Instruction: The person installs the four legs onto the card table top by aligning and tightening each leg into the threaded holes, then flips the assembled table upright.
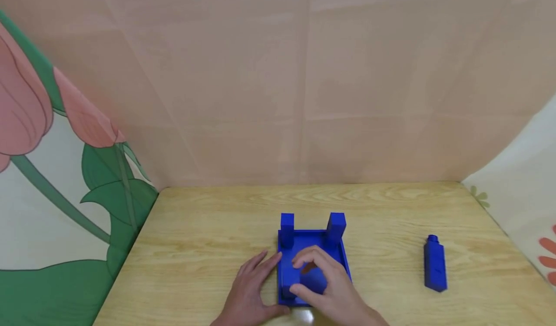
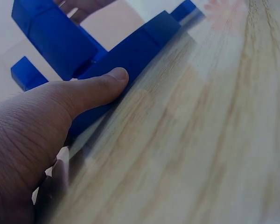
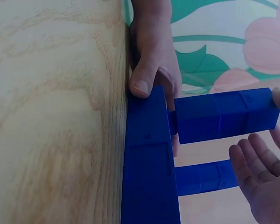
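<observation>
A shallow blue tray-like base [image 1: 346, 263] lies on the table with square blue posts standing at its far corners, a left far post [image 1: 287, 229] and a right far post [image 1: 336, 227]. Another post [image 3: 226, 116] rises from the near left corner, a narrow neck showing at its foot. My left hand [image 1: 249, 287] holds that corner of the base, thumb against the near wall, fingers along the left side. Around the near post's upper end my right hand [image 1: 332, 287] is bent, one digit touching the end. Its other fingers [image 3: 254, 163] stand apart from the post.
A loose blue post [image 1: 435, 265] with a small round peg lies on the right part of the wooden table [image 1: 208, 229]. A plain pinkish cloth [image 1: 304, 84] hangs behind, and flower-patterned cloth [image 1: 48, 210] borders the left side.
</observation>
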`<act>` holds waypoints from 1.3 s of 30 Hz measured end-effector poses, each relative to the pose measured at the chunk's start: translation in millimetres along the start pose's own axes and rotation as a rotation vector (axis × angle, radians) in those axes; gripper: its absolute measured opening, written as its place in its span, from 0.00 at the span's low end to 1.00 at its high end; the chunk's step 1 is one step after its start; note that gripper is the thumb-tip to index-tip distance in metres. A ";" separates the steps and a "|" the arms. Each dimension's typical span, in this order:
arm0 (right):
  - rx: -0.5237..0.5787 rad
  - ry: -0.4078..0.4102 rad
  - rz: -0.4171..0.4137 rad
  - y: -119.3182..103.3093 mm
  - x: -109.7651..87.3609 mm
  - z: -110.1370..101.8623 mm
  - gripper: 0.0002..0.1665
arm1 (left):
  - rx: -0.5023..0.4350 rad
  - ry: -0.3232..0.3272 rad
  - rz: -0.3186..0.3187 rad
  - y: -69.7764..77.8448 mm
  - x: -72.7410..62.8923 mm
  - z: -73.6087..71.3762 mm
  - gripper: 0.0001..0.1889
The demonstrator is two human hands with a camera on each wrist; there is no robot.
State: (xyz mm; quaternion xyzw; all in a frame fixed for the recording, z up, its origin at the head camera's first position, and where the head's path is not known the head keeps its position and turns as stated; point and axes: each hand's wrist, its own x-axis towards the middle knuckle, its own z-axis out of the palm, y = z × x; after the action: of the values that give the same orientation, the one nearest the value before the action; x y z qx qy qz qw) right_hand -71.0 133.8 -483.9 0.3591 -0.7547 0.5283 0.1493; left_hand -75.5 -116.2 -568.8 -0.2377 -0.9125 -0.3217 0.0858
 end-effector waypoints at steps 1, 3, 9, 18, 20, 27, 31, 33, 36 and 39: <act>-0.001 0.000 0.010 -0.3 -0.5 0.2 0.27 | -0.004 -0.002 -0.002 -0.1 -0.1 0.2 0.61; -0.009 0.000 0.020 -0.4 -1.3 0.6 0.29 | -0.004 -0.004 -0.004 -0.1 -0.3 0.6 0.61; -0.051 -0.031 -0.033 0.8 -1.3 -0.1 0.31 | -0.003 -0.020 -0.010 0.9 0.0 0.1 0.62; -0.070 -0.063 -0.039 1.8 -2.4 -5.2 0.28 | 0.005 -0.008 0.001 1.4 -0.9 0.3 0.62; -0.070 -0.065 -0.037 2.2 -2.6 -5.8 0.29 | 0.009 -0.006 0.003 1.4 -1.2 0.6 0.62; -0.044 -0.031 -0.050 3.8 0.4 -3.4 0.26 | 0.017 -0.013 0.000 1.1 0.3 0.8 0.61; -0.019 -0.009 -0.042 5.4 0.3 -1.0 0.26 | 0.016 -0.014 0.002 1.5 0.2 0.3 0.61; -0.021 -0.001 -0.036 6.2 -0.5 -0.4 0.27 | 0.016 -0.016 -0.002 1.8 0.0 -0.1 0.61; -0.035 0.003 -0.024 6.3 -1.7 -0.6 0.30 | 0.013 -0.016 -0.004 2.0 0.0 -0.7 0.62; -0.037 -0.020 -0.028 6.3 -2.1 -0.9 0.34 | 0.009 -0.012 0.001 1.9 -0.2 -0.8 0.62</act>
State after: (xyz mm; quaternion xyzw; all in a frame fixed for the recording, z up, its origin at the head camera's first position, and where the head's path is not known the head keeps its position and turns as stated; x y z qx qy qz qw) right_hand -74.1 136.6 -489.1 0.3722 -0.7607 0.5084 0.1559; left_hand -74.4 -115.5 -567.2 -0.2396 -0.9144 -0.3161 0.0812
